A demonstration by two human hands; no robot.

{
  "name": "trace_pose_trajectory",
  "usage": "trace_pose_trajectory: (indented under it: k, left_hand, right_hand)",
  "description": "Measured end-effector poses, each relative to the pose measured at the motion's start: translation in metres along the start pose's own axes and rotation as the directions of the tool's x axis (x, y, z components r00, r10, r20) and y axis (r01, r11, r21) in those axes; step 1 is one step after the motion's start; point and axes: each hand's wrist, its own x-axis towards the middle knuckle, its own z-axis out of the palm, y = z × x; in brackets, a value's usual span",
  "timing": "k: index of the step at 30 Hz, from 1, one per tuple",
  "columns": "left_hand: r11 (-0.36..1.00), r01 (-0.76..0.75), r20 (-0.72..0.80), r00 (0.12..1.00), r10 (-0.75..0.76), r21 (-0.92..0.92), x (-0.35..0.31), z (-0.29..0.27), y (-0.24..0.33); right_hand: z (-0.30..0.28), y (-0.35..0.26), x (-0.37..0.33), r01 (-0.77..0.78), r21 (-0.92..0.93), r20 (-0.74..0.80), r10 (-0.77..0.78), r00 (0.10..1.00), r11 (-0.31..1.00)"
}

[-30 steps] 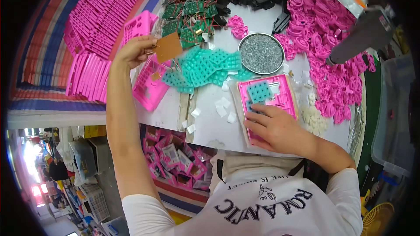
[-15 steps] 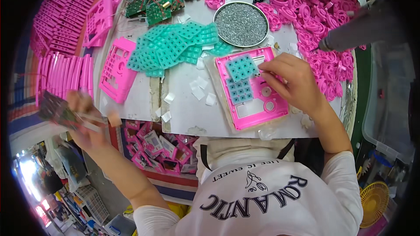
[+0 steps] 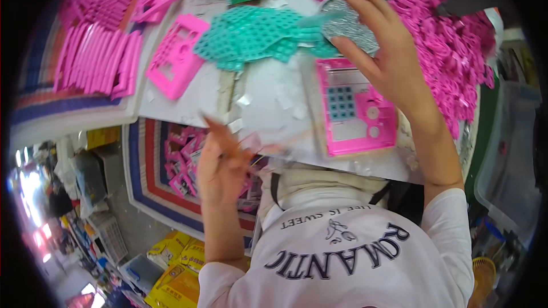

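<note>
Now that the second teal pad has left the pink shell (image 3: 361, 115), I see just one keypad (image 3: 341, 104) lying in it, toward its nine o'clock. The shell itself sits flat on the desk (image 3: 274, 120), between two and three o'clock in my view. For the work in hand, that leaves the shell's upper part free of teal.

My right hand (image 3: 394, 60) has lifted to two o'clock, thumb and fingers spread wide, so its grip looks to hold nothing. Off its fingertips, at the shell's eleven o'clock, a teal streak (image 3: 318, 20) shows beside the silvery bits (image 3: 349, 31) (I take it for the missing pad, though blur keeps me from being sure).

My left hand (image 3: 218, 172) has swung in from far out at nine o'clock to eight, its grip apparently closed on a brownish board (image 3: 228, 144). That too is smeared, and well apart from the shell. From the shell, the teal heap (image 3: 257, 34) lies at ten o'clock, a pink casing (image 3: 178, 57) beyond it, and the pile of pink loops (image 3: 436, 40) at two.
</note>
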Motion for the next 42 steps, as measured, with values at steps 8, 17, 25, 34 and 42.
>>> trace_pose_trajectory:
  k: [8, 17, 25, 34, 42]
  left_hand:
    - [0.971, -0.033, 0.166, 0.983, 0.075, -0.239, 0.001, 0.037, -0.03]
    - [0.999, 0.018, 0.131, 0.991, -0.012, -0.044, -0.014, 0.069, -0.051]
    - [0.145, -0.614, 0.563, 0.777, 0.28, 0.776, 0.008, 0.079, 0.033]
    - [0.904, -0.092, 0.343, 0.937, -0.063, 0.417, 0.03, 0.037, -0.002]
    - [-0.318, -0.378, 0.493, 0.714, 0.497, 0.869, -0.002, 0.051, 0.026]
  right_hand:
    - [-0.005, -0.063, -0.05, -0.162, 0.428, 0.361, -0.004, 0.933, 0.889]
    - [0.027, -0.074, -0.071, -0.294, 0.417, 0.221, 0.217, 0.951, 0.86]
    - [0.002, -0.06, -0.026, -0.581, 0.416, 0.706, 0.155, 0.691, 0.699]
    - [-0.03, -0.025, -0.052, -0.107, 0.298, 0.015, 0.108, 0.994, 0.949]
    - [0.001, -0.052, -0.082, -0.163, 0.313, 0.189, 0.107, 0.976, 0.935]
